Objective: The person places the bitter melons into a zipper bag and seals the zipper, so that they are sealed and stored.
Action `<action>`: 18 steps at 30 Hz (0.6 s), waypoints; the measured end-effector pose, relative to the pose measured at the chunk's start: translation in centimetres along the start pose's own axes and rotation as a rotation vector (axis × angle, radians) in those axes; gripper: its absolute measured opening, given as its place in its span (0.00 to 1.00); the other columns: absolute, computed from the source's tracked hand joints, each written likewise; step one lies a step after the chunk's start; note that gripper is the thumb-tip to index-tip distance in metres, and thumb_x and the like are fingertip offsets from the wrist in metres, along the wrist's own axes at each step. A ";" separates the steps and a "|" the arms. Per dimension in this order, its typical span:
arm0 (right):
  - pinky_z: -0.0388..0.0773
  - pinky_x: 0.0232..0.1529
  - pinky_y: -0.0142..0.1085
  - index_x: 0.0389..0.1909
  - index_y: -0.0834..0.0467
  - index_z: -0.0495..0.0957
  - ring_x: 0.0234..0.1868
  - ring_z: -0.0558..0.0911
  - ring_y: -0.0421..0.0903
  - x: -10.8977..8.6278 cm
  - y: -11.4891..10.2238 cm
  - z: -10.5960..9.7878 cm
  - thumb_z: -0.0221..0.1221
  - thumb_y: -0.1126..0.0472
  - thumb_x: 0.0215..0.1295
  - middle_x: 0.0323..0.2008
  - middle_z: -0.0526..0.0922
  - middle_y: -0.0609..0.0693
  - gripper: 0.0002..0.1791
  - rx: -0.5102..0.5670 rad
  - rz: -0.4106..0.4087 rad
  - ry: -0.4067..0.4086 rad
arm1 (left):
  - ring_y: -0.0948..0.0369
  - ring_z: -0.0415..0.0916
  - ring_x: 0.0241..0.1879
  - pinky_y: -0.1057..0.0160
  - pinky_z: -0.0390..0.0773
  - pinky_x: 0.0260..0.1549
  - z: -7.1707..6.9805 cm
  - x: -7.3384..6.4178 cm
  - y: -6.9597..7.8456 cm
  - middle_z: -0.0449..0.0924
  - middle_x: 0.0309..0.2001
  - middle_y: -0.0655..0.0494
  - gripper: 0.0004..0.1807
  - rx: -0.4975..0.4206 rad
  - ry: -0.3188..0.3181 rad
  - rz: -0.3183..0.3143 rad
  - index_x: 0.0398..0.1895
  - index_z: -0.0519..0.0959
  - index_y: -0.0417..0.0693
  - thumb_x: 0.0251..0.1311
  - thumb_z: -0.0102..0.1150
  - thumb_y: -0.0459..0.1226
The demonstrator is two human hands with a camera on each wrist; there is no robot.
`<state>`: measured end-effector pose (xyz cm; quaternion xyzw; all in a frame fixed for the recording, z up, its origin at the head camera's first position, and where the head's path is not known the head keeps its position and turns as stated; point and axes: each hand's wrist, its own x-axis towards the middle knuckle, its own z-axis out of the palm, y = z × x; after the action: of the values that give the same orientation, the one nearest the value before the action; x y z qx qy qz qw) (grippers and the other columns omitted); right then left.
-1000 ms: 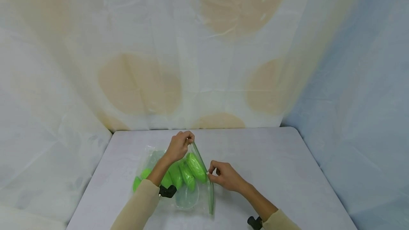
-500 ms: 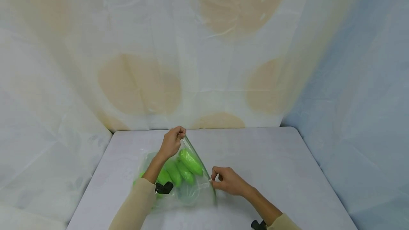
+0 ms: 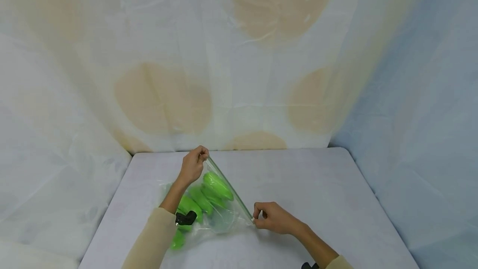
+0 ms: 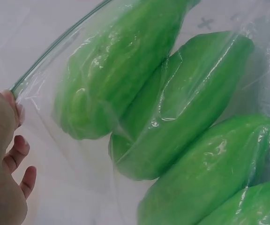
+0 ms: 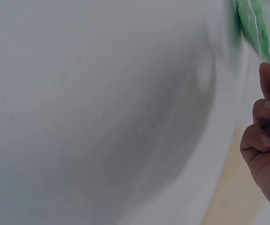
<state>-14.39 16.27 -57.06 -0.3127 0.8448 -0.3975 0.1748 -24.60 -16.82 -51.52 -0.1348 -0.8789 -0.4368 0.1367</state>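
Note:
A clear plastic zip bag [image 3: 224,219] holds several long, bright green gourds [image 4: 121,65] with bumpy skins. Its green zip edge [image 3: 229,186] runs taut and slanting between the two hands. My left hand [image 3: 192,166] pinches the far end of that edge between thumb and fingertips, the other fingers curled loosely. At the near end my right hand [image 3: 275,219] pinches a small white slider [image 3: 253,220] with thumb and index finger. In the right wrist view only part of the right hand [image 5: 268,136] shows, close under a corner of the bag.
Everything lies on a white-covered table [image 3: 321,190] with rounded far corners. A patterned curtain [image 3: 246,107] hangs behind it, and a bluish one [image 3: 407,136] on the right. A black wrist mount [image 3: 185,218] overlaps part of the gourds.
My left hand has drawn the bag's far end left and up, pulling the edge straight. My right hand has moved right and nearer, the white slider travelling to the edge's near end.

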 end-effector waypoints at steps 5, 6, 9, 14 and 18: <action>0.67 0.22 0.28 0.34 0.46 0.81 0.24 0.69 0.35 0.1 0.5 -0.1 0.65 0.53 0.65 0.28 0.80 0.39 0.03 -0.024 -0.005 0.010 | 0.52 0.74 0.33 0.56 0.71 0.34 0.0 0.0 0.2 0.81 0.36 0.47 0.07 0.011 0.001 0.003 0.42 0.78 0.46 0.73 0.51 0.38; 0.68 0.23 0.28 0.34 0.46 0.81 0.24 0.70 0.35 0.1 0.5 -0.1 0.65 0.53 0.65 0.29 0.80 0.38 0.04 -0.032 -0.006 0.013 | 0.51 0.75 0.33 0.56 0.71 0.34 0.0 0.0 0.2 0.82 0.37 0.46 0.07 0.013 0.001 0.006 0.43 0.78 0.46 0.73 0.51 0.38; 0.69 0.25 0.28 0.35 0.45 0.81 0.26 0.70 0.34 0.1 0.7 0.0 0.65 0.52 0.66 0.31 0.80 0.36 0.03 -0.057 -0.010 0.017 | 0.53 0.77 0.35 0.55 0.71 0.36 0.1 -0.1 0.2 0.83 0.37 0.47 0.08 0.021 -0.005 0.007 0.44 0.79 0.47 0.73 0.51 0.40; 0.72 0.31 0.29 0.35 0.43 0.81 0.30 0.73 0.35 0.1 0.7 0.0 0.65 0.53 0.66 0.34 0.81 0.33 0.02 -0.093 -0.010 0.016 | 0.55 0.78 0.36 0.54 0.72 0.38 0.2 -0.2 0.1 0.83 0.38 0.54 0.08 0.035 -0.005 0.010 0.45 0.79 0.48 0.73 0.52 0.41; 0.74 0.34 0.30 0.36 0.43 0.81 0.33 0.76 0.38 0.0 0.6 -0.1 0.64 0.52 0.66 0.36 0.81 0.33 0.02 -0.114 -0.002 0.012 | 0.56 0.77 0.37 0.54 0.71 0.38 0.4 -0.3 0.0 0.83 0.41 0.54 0.08 0.054 -0.003 0.025 0.46 0.80 0.49 0.72 0.54 0.40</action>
<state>-14.72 16.63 -57.48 -0.3206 0.8667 -0.3508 0.1513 -24.39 -16.56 -51.88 -0.1428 -0.8888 -0.4108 0.1444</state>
